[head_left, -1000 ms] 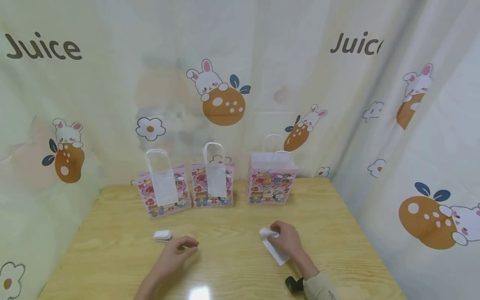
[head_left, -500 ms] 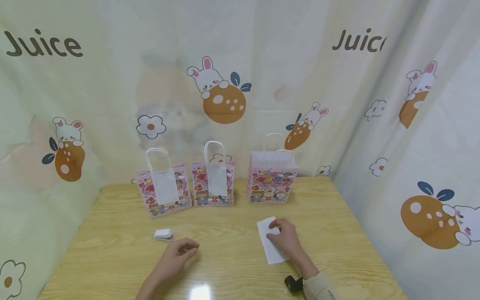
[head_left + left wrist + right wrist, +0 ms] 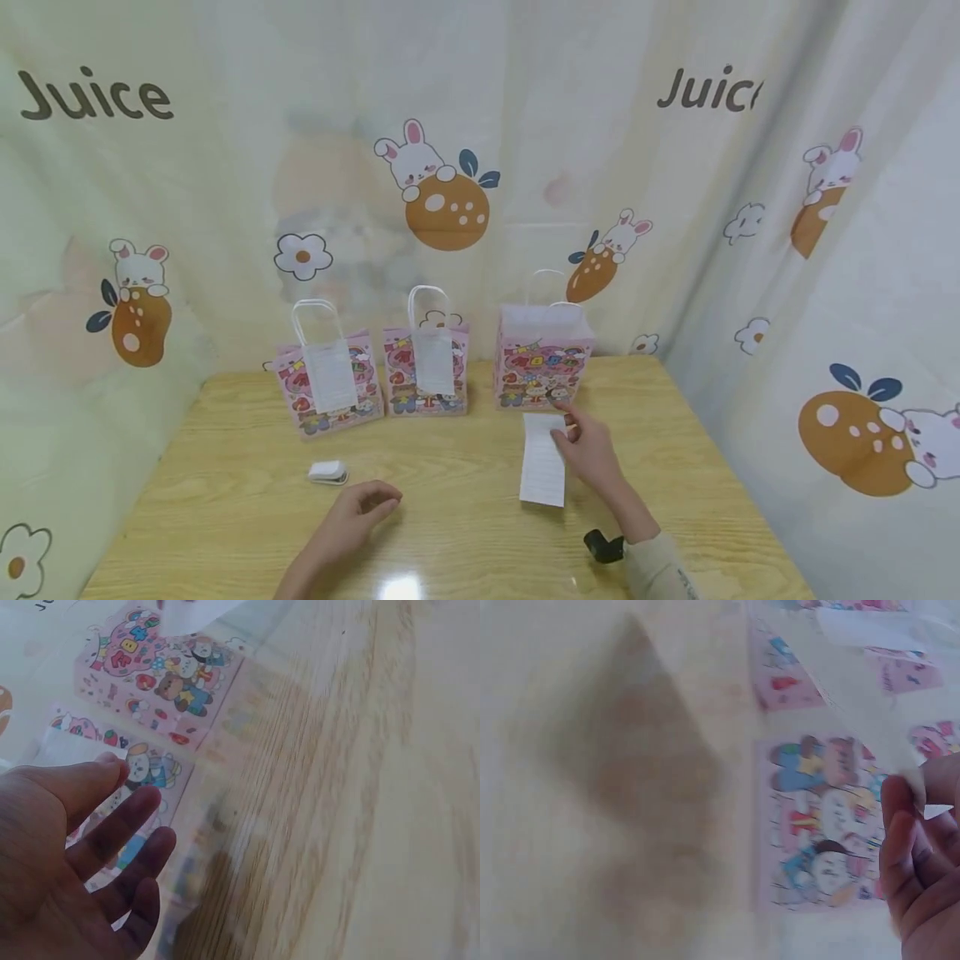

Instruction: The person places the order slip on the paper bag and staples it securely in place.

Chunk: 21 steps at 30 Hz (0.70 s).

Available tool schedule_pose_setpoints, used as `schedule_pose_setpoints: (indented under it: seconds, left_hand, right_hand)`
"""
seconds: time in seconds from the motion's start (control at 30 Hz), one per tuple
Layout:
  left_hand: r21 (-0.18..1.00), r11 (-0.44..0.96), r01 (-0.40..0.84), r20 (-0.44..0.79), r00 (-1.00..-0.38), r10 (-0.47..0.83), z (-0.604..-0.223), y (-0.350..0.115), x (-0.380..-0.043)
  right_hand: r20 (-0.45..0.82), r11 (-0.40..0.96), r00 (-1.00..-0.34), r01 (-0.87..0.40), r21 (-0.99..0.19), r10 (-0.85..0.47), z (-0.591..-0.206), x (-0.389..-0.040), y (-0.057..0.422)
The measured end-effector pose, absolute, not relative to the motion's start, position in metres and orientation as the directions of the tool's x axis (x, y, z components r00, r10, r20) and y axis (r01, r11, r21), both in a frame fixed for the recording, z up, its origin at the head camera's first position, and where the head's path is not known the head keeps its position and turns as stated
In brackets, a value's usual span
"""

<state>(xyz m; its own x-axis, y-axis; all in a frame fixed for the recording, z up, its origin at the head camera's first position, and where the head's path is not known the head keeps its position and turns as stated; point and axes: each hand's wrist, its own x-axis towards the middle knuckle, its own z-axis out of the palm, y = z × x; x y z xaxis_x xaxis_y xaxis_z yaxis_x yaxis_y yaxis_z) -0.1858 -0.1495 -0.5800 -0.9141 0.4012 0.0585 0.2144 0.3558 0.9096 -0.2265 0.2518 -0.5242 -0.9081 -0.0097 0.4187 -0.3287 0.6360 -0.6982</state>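
In the head view my right hand point(image 3: 592, 457) pinches a white printed paper slip, like a receipt point(image 3: 543, 462), by its upper right edge. The slip hangs just in front of a pink cartoon paper bag point(image 3: 540, 371), which stands upright with its top open. The right wrist view shows thumb and fingertips meeting on the receipt point(image 3: 855, 712). My left hand point(image 3: 351, 521) holds nothing and hovers low over the table, fingers loosely bent. Nearest to it lies a small white stapler point(image 3: 328, 472).
Two more pink bags, one at the left point(image 3: 367, 392) and one in the middle point(image 3: 400, 387), each carry a white slip on the front below raised handles. A printed curtain point(image 3: 525, 167) backs the wooden table point(image 3: 450, 467). A black device point(image 3: 603, 546) sits by the right wrist.
My right hand has moved forward, toward the right bag, carrying the receipt. The curled slip has straightened out and now faces me. My left hand has hardly shifted.
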Motion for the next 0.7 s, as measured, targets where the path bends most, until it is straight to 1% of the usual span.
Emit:
schedule_pose_setpoints:
  seconds: [0.2, 0.43, 0.6, 0.7]
  left_hand:
    - [0.901, 0.36, 0.241, 0.066, -0.898, 0.435, -0.58, -0.139, -0.194]
    - [0.887, 0.361, 0.286, 0.082, -0.87, 0.486, -0.569, -0.118, -0.21]
    - [0.886, 0.35, 0.303, 0.08, -0.845, 0.529, -0.563, -0.105, -0.219]
    - [0.883, 0.344, 0.318, 0.088, -0.834, 0.544, -0.559, -0.094, -0.226]
  right_hand:
    - [0.491, 0.645, -0.871, -0.387, -0.659, -0.02, -0.497, -0.242, 0.262]
    - [0.529, 0.606, -0.848, -0.4, -0.688, 0.041, -0.468, -0.255, 0.273]
    - [0.493, 0.545, -0.867, -0.377, -0.749, 0.077, -0.457, -0.262, 0.277]
    - [0.468, 0.537, -0.877, -0.342, -0.771, 0.112, -0.456, -0.266, 0.282]
